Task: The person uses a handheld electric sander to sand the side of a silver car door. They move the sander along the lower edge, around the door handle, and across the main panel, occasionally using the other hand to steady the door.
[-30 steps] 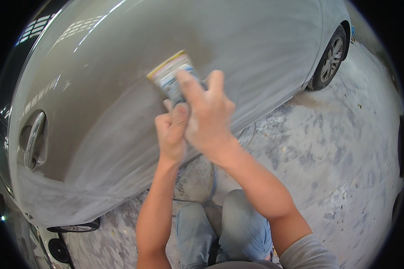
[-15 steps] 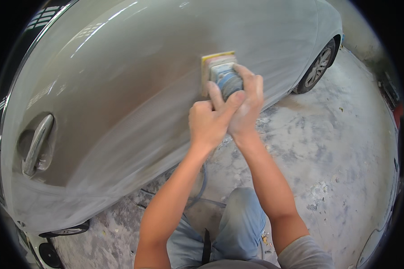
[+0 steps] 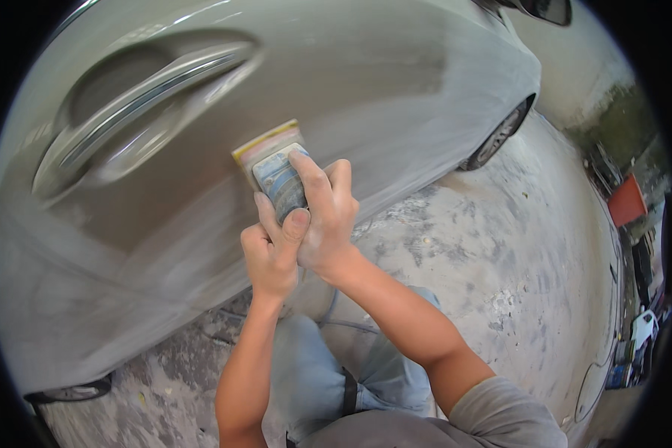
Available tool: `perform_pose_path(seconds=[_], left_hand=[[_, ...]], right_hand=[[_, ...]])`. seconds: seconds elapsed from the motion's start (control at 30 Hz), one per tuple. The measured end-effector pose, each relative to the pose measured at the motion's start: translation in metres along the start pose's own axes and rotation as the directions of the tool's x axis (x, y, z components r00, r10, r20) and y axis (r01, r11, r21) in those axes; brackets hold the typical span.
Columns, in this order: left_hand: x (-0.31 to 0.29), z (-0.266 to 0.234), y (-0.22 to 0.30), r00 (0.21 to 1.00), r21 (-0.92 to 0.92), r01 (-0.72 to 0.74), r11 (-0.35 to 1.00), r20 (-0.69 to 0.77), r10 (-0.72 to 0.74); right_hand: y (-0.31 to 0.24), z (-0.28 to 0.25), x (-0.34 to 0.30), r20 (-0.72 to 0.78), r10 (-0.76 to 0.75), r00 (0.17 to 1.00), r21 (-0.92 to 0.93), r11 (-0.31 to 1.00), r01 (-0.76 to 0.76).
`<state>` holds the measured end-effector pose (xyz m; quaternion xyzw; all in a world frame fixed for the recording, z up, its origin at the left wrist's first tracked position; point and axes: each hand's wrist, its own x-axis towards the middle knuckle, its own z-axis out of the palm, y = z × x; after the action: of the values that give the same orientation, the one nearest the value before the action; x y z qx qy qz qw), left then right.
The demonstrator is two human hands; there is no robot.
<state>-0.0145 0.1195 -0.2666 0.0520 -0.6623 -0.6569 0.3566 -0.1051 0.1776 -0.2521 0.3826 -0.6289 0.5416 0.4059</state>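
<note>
Counts in view: bare hands (image 3: 328,222), 2; sander (image 3: 280,179), 1; silver car (image 3: 373,97), 1; door handle (image 3: 143,102), 1; wheels (image 3: 498,140), 2; side mirror (image 3: 549,10), 1; red container (image 3: 627,200), 1.

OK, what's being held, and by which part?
The sander: the right hand grips its right side, the left hand its near end.

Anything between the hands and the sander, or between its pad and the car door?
Nothing visible. The left hand and right hand are directly on the sander, and no object shows between its yellow-edged pad and the car door. The pad's underside is hidden. The door handle sits apart, to the pad's upper left.
</note>
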Motion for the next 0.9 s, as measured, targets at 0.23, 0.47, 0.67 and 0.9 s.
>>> perform_pose_path(seconds=[0.23, 0.47, 0.67, 0.9], left_hand=[[-0.06, -0.118, 0.011, 0.97, -0.092, -0.143, 0.985, -0.21, 0.121], [-0.104, -0.193, 0.015, 0.892, -0.262, -0.272, 0.926, -0.43, 0.14], [-0.09, -0.188, 0.016, 0.886, -0.112, -0.271, 0.956, -0.417, 0.202], [-0.03, -0.106, 0.018, 0.996, -0.066, -0.084, 0.994, -0.003, 0.084]], right_hand=[[-0.119, 0.048, -0.04, 0.165, -0.068, 0.984, 0.07, 0.996, 0.057], [-0.204, 0.087, -0.061, 0.245, -0.195, 0.95, 0.145, 0.976, 0.163], [-0.193, 0.083, -0.055, 0.227, -0.182, 0.957, 0.088, 0.982, 0.166], [-0.105, 0.038, -0.029, 0.111, -0.013, 0.994, -0.083, 0.996, 0.023]])
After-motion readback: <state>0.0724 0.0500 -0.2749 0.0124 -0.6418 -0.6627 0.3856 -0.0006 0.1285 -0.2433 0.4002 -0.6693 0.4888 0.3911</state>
